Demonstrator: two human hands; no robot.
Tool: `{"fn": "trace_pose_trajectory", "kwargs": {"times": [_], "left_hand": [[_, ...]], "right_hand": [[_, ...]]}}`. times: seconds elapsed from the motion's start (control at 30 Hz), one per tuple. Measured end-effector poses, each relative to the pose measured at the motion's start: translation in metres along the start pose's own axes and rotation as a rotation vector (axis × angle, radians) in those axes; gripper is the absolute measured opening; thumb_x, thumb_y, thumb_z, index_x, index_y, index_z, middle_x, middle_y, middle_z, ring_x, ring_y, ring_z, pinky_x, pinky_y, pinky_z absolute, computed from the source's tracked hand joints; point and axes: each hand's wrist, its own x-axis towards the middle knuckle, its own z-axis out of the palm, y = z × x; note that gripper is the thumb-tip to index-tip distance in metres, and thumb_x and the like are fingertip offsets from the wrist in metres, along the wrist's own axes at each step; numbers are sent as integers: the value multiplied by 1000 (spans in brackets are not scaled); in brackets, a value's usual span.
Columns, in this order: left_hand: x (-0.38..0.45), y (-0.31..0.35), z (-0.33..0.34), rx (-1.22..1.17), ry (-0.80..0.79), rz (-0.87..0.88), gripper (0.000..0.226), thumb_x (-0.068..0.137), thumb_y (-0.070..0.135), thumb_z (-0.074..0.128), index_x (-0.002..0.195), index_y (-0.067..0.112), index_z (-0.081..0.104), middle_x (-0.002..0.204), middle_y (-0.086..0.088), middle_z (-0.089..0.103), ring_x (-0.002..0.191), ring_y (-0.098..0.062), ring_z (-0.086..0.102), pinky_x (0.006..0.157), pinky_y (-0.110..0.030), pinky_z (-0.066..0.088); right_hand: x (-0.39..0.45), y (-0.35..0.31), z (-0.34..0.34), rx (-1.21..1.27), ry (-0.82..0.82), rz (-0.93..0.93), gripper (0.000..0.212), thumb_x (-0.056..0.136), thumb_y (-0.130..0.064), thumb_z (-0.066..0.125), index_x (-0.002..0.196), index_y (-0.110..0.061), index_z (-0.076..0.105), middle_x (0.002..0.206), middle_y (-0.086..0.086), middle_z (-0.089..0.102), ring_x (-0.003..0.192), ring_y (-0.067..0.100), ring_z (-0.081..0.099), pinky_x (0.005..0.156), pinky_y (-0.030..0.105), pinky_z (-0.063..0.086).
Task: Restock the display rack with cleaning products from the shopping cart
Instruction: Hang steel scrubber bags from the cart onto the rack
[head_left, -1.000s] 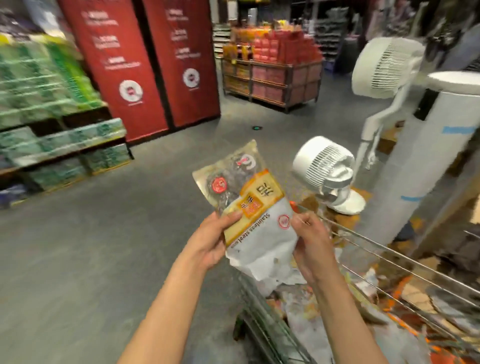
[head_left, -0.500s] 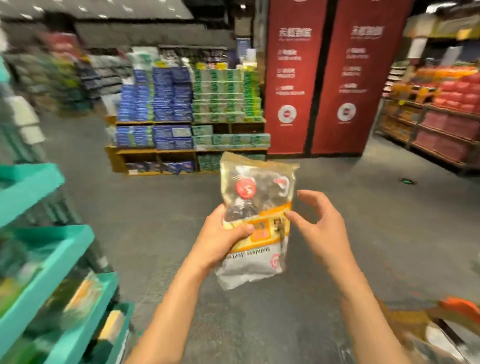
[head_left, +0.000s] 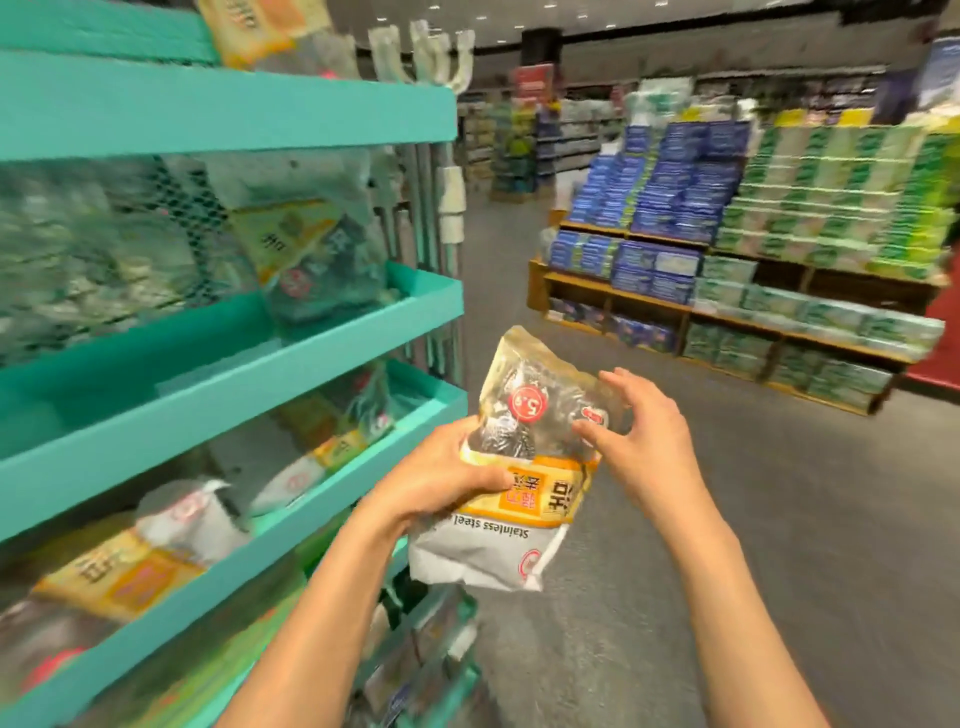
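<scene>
The clear plastic packet with a yellow band and white bottom (head_left: 524, 467) is showing "Stainless steel" upside down on its white part, and a round red sticker (head_left: 531, 406) on its clear part is reading "5.9", also inverted. Its remaining characters are not legible.

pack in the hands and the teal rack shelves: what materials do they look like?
Pack: thin, glossy plastic film, clear on top, printed yellow and white below; it crinkles and glints. The dark coils inside look like metal scourers, and the print reads "Stainless steel". The left hand grips it.

Rack shelf: flat, evenly painted teal panels, matte; probably coated metal, but motion blur leaves it open.
</scene>
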Motion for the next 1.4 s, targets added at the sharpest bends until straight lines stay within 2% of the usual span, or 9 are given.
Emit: {"fn": "trace_pose_trajectory", "kwargs": {"times": [0.17,0.37,0.43,0.57,0.67,0.8,0.93,1.07,1.4], "left_hand": [[-5,7,-18,209,116,-63,38,71,10,76,105,20,62,87,9,70,69,3,61,67,-15,46],[-15,16,-20,535,180,-167,30,72,10,75,88,28,56,78,18,61,67,12,54,62,-6,40],[-21,18,-23,658,257,-211,30,72,15,74,87,32,54,76,18,58,69,8,54,57,-5,34],[-37,26,-32,1062,489,-413,36,76,34,63,111,34,52,106,3,66,100,-24,61,72,-30,43],[-54,23,-48,1220,687,-458,37,82,40,60,116,29,49,113,3,63,107,-24,56,78,-34,42],[-79,-2,-58,1014,1044,-509,37,82,33,65,113,17,53,108,-4,62,102,-27,53,78,-36,40],[-70,-27,-62,675,1180,-472,30,81,21,69,107,10,59,98,-4,56,95,-24,53,71,-26,30],[-63,-36,-69,601,1209,-380,22,84,19,67,104,11,63,94,3,53,86,-11,47,70,-18,28],[-43,-54,-70,654,1205,-572,28,95,23,51,105,-3,52,104,-21,57,97,-35,53,71,-33,32]], "right_hand": [[39,-4,22,49,-176,-121,63,76,-21,74,134,-20,48,127,0,57,113,21,46,90,23,32],[66,1,41,400,-806,-82,35,66,-14,82,94,-27,67,87,-11,71,80,2,64,68,13,49],[68,-1,59,510,-849,-67,28,66,-9,81,83,-25,67,76,-13,70,68,-2,64,60,13,50],[65,-11,97,688,-859,-42,23,70,-2,77,84,-17,67,73,-7,71,66,2,66,56,14,49],[66,-14,122,802,-800,10,22,74,-2,74,89,-16,67,81,-2,72,71,7,67,62,20,53],[76,-15,144,877,-720,27,20,76,-2,71,90,-17,66,85,-3,73,78,8,68,71,20,54],[84,-21,158,869,-702,-18,18,77,-2,71,84,-17,64,76,-10,70,70,-3,66,63,9,49],[98,-16,180,839,-729,13,23,77,-6,72,99,-4,65,91,4,72,86,15,69,76,23,55],[112,-20,208,718,-906,6,23,82,-11,69,104,-6,61,96,8,68,80,15,66,66,21,57]]}}
